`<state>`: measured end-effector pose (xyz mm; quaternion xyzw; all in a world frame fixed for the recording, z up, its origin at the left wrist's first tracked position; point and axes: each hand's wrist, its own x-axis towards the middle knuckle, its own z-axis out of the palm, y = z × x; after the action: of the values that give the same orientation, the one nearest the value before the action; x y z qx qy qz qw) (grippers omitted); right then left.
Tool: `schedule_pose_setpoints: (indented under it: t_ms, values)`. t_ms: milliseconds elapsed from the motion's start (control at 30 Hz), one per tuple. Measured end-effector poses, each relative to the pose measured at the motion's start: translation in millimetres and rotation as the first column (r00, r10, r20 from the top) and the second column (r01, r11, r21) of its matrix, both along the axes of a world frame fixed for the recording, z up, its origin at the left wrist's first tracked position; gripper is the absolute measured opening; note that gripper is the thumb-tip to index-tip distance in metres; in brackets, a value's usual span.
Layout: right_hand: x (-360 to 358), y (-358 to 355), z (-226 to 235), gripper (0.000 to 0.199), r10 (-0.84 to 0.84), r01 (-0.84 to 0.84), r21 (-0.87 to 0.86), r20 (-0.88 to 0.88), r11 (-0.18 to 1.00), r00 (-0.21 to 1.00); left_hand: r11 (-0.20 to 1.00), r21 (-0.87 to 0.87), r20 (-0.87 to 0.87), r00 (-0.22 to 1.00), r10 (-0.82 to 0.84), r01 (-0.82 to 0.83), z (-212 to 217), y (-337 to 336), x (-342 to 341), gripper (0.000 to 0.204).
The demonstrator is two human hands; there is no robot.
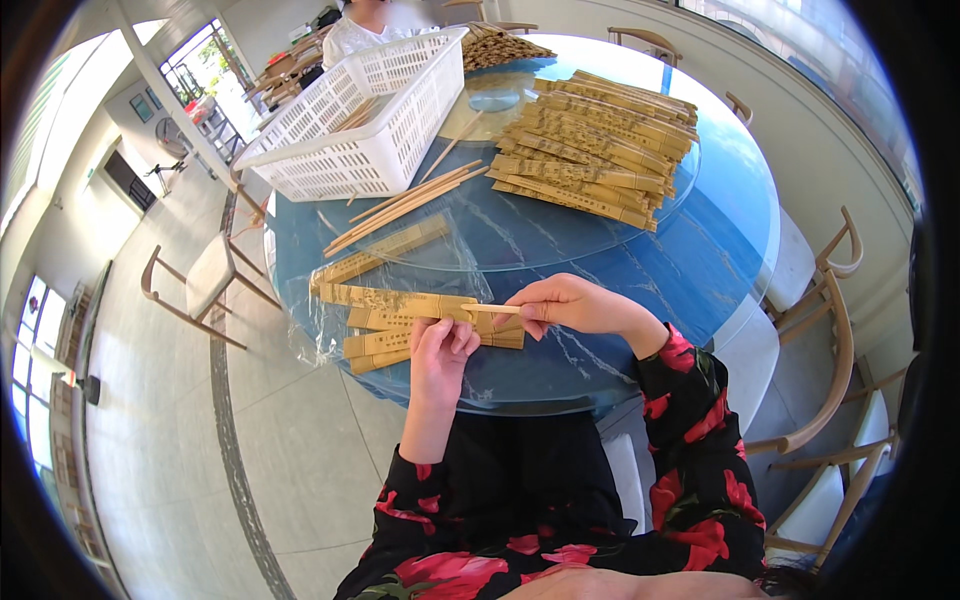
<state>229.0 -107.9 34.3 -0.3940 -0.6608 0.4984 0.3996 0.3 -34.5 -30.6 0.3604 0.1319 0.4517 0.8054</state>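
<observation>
My left hand (440,352) pinches the open end of a long brown paper chopstick sleeve (395,300). Between the fingertips of my right hand (565,303) are pale wooden chopsticks (493,308), their far end at the mouth of that sleeve and partly inside it. Whether it is one stick or a pair, I cannot tell. Under my left hand lie several more paper sleeves (375,342), beside a clear plastic bag (440,262) with a sleeve in it. Beyond them, loose chopsticks (405,208) lie slanted on the glass turntable.
A white slatted plastic basket (350,178) with some sticks inside stands at the back left. Right of it is a big pile of printed sleeves (600,145), with a brown stack (500,45) behind. Wooden chairs (210,280) ring the round blue table (730,260). Another person (365,30) sits across.
</observation>
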Motion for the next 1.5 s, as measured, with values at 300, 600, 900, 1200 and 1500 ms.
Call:
schedule_pose_setpoints:
  t_ms: [300, 600, 900, 1200, 1500]
  values:
    - [-14, 7, -12, 0.019, -0.247, 0.241, 0.074, 0.079, 0.968, 0.966, 0.979, 0.120, -0.210, 0.968, -0.137, 0.165, 11, -10, 8, 0.005]
    - [-5, 6, -10, 0.018, -0.168, 0.151, -0.110, -0.168, 0.982, 0.971, 0.972, 0.184, -0.168, 0.979, -0.115, 0.145, 12, -10, 8, 0.018]
    - [-6, 3, -9, 0.014, -0.063, 0.045, -0.196, -0.086, 0.979, 0.994, 0.979, 0.058, 0.169, 0.968, 0.183, -0.195, 9, -1, 6, 0.034]
    - [-5, 4, -13, 0.010, -0.063, 0.045, -0.193, -0.087, 0.980, 0.994, 0.998, -0.034, 0.209, 0.977, -0.049, 0.057, 8, 3, 4, 0.052]
    - [-11, 6, -18, 0.008, -0.069, 0.086, -0.150, 0.114, 0.985, 0.991, 0.986, 0.097, -0.011, 0.991, -0.134, 0.135, 3, 7, 3, 0.057]
